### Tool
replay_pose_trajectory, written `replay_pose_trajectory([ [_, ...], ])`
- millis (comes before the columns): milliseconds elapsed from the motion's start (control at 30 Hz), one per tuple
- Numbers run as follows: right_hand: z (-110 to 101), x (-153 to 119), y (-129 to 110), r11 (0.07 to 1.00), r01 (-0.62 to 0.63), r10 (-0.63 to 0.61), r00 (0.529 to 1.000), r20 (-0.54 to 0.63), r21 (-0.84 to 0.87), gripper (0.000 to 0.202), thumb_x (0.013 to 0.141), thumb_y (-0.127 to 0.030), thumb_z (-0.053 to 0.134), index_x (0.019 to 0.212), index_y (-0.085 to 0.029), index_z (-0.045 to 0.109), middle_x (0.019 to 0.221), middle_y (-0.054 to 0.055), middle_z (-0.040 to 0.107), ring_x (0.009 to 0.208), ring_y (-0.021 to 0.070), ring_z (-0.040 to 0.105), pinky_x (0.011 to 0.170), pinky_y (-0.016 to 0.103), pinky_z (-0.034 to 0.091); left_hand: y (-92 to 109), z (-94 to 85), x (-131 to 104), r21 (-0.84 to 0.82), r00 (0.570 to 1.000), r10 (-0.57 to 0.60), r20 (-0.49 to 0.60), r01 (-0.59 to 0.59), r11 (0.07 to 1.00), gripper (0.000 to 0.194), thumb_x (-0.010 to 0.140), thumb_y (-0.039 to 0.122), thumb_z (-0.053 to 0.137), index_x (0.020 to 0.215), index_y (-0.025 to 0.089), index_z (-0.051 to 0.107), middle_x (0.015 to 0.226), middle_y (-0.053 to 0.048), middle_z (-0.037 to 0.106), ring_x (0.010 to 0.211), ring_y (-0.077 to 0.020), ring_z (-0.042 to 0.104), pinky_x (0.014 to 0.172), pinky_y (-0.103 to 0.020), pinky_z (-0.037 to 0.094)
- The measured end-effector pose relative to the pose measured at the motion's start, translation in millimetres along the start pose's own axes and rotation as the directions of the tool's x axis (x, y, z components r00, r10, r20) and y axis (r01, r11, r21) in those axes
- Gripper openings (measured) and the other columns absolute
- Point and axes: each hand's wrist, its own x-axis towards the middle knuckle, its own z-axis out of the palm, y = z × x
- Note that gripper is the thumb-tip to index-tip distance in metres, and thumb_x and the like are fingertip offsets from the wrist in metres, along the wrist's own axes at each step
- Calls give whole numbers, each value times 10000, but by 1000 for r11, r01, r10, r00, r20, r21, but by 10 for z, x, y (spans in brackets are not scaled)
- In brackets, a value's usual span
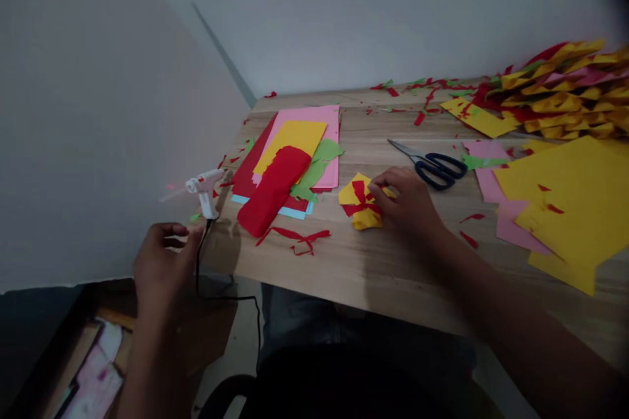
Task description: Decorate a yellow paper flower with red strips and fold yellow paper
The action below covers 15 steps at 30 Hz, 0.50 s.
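Observation:
A small yellow paper flower with red strips across its middle lies on the table. My right hand is on its right side, the fingertips pinched at a petal edge. Near the left table edge, a white glue gun stands with its nozzle pointing left and its black cord hanging down. My left hand is raised just below and to the left of it, fingers curved, thumb apart, holding nothing I can see. Behind my right hand lie scissors with dark blue handles.
A folded red piece lies on stacked pink, yellow and dark red sheets. Red scraps are in front. Yellow sheets spread at right, below a heap of frilled yellow paper. Walls border the table behind and left.

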Motion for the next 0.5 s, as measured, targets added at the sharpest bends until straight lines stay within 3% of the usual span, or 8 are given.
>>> replay_pose_trajectory([
  [100, -20, -2, 25, 1000, 28, -29, 1000, -12, -14, 155, 898, -270, 574, 750, -236, 604, 774, 43, 677, 778, 225, 596, 778, 405, 456, -217, 156, 274, 17, 993, -54, 110, 53, 998, 537, 788, 543, 634, 1214, 225, 552, 1223, -84, 670, 898, -231, 659, 614, -269, 465],
  [167, -58, 9, 29, 997, 63, -64, 998, -21, -53, 150, 903, -266, 562, 763, -240, 608, 783, 51, 683, 778, 234, 598, 784, 420, 456, -226, 288, 430, -47, 988, -42, 150, 50, 998, 583, 818, 493, 614, 1299, 175, 529, 1310, -129, 636, 1015, -261, 653, 686, -287, 500],
  [267, -83, 3, -90, 979, 153, -157, 987, -16, -137, 145, 910, -259, 553, 793, -238, 636, 804, 65, 688, 794, 248, 593, 785, 435, 458, -140, 486, 590, -132, 971, 10, 240, 22, 991, 518, 859, 471, 572, 1261, 145, 567, 1236, -130, 676, 991, -251, 667, 774, -310, 518],
  [333, -17, -55, -279, 959, 250, -245, 968, 50, -132, 129, 909, -246, 566, 835, -235, 671, 845, 70, 702, 833, 248, 600, 803, 430, 469, -90, 593, 649, -139, 968, 38, 248, -4, 990, 473, 858, 494, 559, 1185, 156, 610, 1098, -104, 714, 920, -245, 672, 771, -317, 514],
  [433, 216, -229, -614, 911, 410, -386, 886, 257, -44, 195, 916, -199, 562, 1045, -214, 708, 1121, 78, 728, 1033, 253, 610, 927, 429, 470, -73, 690, 689, -126, 971, 85, 221, -58, 990, 439, 848, 531, 532, 1070, 168, 641, 929, -76, 707, 831, -241, 653, 718, -315, 494],
  [500, 379, -360, -770, 880, 471, -410, 818, 402, -60, 286, 948, -267, 565, 1199, -189, 679, 1275, 73, 691, 1137, 282, 570, 980, 453, 449, -79, 707, 694, -149, 977, 104, 184, -77, 986, 382, 849, 497, 520, 1006, 167, 633, 873, -56, 687, 780, -214, 633, 693, -302, 490],
])
